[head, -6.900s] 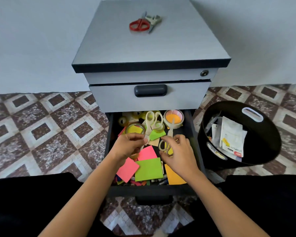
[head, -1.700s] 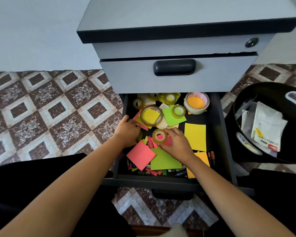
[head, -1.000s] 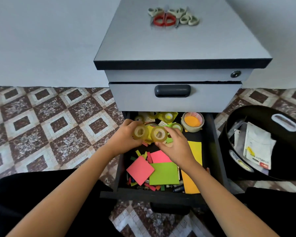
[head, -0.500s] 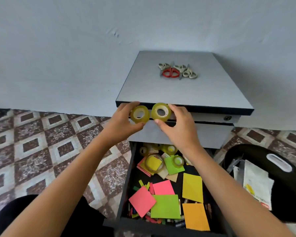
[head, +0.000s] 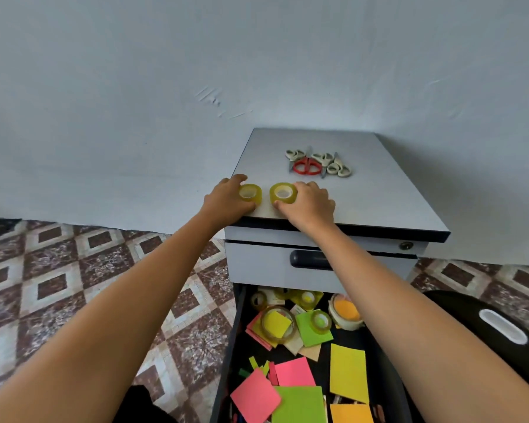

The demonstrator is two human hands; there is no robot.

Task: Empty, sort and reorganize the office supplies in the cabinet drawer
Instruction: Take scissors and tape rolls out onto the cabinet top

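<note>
- Left hand [head: 226, 198] grips the left tape roll [head: 250, 193], thumb on the near side and fingers curled round the far side.
- Right hand [head: 310, 206] grasps the right tape roll [head: 283, 193] the same way, thumb toward the person, fingers wrapped over its outer edge.
- Both rolls are yellowish and clear. They lie flat with the hole upward between the two hands, close together but apart.
- They sit on the grey surface [head: 379, 190] of the cabinet, by its front left corner, with the left hand partly over the edge.
- Beyond the right hand, farther back on the same surface, is a cluster of scissors [head: 316, 163]: one pair with red handles among several cream-handled pairs.
- Below the hands, the closed drawer shows its dark handle [head: 303, 260], partly behind the right forearm.
- Lower down, under the forearms, the open drawer [head: 231, 346] holds a large clear tape roll [head: 278, 325], smaller rolls and loose sticky notes in pink [head: 255, 398], green [head: 298, 406], yellow and orange.
- Right of the right forearm stands a black bin [head: 471, 315] on the patterned floor tiles.
</note>
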